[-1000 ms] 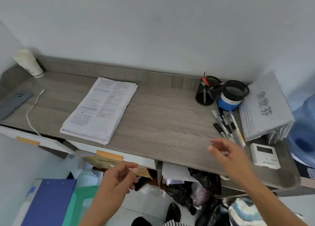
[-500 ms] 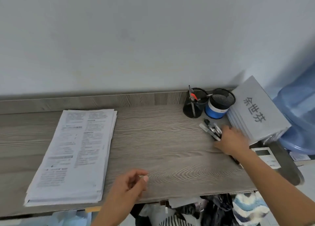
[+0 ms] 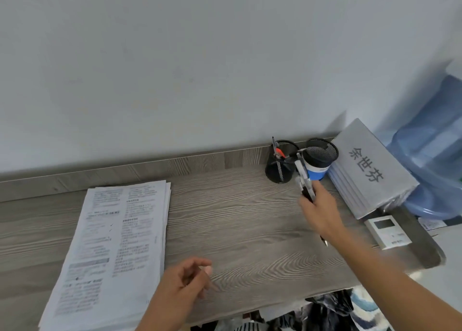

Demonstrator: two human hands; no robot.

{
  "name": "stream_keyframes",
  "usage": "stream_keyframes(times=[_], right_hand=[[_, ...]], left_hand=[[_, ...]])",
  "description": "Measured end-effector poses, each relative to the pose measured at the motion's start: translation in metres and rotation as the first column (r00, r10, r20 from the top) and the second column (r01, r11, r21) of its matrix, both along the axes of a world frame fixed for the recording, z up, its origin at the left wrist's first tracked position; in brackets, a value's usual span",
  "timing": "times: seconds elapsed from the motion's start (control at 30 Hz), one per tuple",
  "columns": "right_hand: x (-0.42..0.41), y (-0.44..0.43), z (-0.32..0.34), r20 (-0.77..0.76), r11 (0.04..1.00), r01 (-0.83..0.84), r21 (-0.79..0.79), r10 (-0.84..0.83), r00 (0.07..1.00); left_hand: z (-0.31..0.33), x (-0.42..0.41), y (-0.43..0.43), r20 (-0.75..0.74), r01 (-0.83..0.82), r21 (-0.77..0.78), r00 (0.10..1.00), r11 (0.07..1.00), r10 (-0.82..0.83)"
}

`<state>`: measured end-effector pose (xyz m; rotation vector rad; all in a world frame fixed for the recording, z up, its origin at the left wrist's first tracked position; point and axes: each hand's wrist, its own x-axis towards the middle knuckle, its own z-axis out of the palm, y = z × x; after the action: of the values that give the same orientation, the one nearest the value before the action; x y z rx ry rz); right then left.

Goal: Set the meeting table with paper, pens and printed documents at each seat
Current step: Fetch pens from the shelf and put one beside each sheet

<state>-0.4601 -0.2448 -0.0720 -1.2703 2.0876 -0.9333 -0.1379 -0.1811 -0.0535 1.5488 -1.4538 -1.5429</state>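
The right hand (image 3: 322, 210) is seen closed round a bundle of pens (image 3: 304, 180), held over the right part of the worktop (image 3: 237, 218). The free ends of the pens are pointed up and away, towards the two holders at the wall. The left hand (image 3: 185, 285) is held over the near edge of the worktop with its fingers loosely curled and the thumb near the forefinger; nothing is gripped in it.

The grey wood-grain worktop is set against a pale wall (image 3: 200, 68). At the far right a blue water bottle (image 3: 430, 160) is seen beside the worktop. A thick stack of printed documents (image 3: 117, 243) is laid flat on the left part of the worktop, just beside the left hand. A stack of grey folders (image 3: 370, 170), marked with dark characters on top, is placed at the right end, close to the right hand.

Two mesh holders are stood side by side at the back edge. The black mesh holder (image 3: 280, 165) is filled with a few pens, one with a red part. The blue-and-white holder (image 3: 318, 160) is partly covered in view by the held pens. A small white device with a display (image 3: 387, 230) is laid flat near the right front corner. A dark pen tip (image 3: 324, 241) is seen just below the right wrist; whether it belongs to the bundle cannot be told.
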Motion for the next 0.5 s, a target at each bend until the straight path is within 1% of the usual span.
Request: stream_keyframes(times=[0.03, 0.1, 0.17, 0.23, 0.3, 0.37, 0.47, 0.5], right_hand=[[0.008, 0.0, 0.005, 0.114, 0.995, 0.032, -0.09, -0.022, 0.993], [0.025, -0.002, 0.012, 0.257, 0.963, 0.121, -0.239, -0.057, 0.965], [0.041, -0.004, 0.016, 0.339, 0.915, 0.214, -0.342, -0.092, 0.936], [0.054, -0.004, 0.015, 0.394, 0.874, 0.27, -0.403, -0.1, 0.914], [0.061, -0.002, 0.007, 0.402, 0.864, 0.27, -0.425, -0.087, 0.911], [0.062, 0.005, -0.008, 0.368, 0.882, 0.222, -0.416, -0.06, 0.928], [0.059, 0.018, -0.036, 0.377, 0.925, 0.19, -0.329, -0.055, 0.924], [0.056, 0.022, -0.044, 0.353, 0.938, 0.173, -0.301, -0.059, 0.934]], left_hand=[[0.002, 0.001, -0.001, 0.003, -0.01, -0.007, 1.0, 1.0, 0.01], [0.006, 0.003, -0.002, 0.015, -0.018, -0.024, 1.0, 1.0, 0.018], [0.009, 0.004, -0.003, 0.027, -0.019, -0.035, 0.999, 0.999, 0.02], [0.012, 0.005, -0.002, 0.032, -0.029, -0.037, 0.999, 0.999, 0.03], [0.013, 0.007, 0.0, 0.036, -0.049, -0.029, 0.998, 0.998, 0.05], [0.013, 0.009, 0.003, 0.035, -0.068, -0.016, 0.997, 0.998, 0.069], [0.011, 0.01, 0.006, 0.049, -0.078, -0.005, 0.996, 0.997, 0.079], [0.011, 0.009, 0.005, 0.056, -0.078, -0.006, 0.995, 0.997, 0.078]])
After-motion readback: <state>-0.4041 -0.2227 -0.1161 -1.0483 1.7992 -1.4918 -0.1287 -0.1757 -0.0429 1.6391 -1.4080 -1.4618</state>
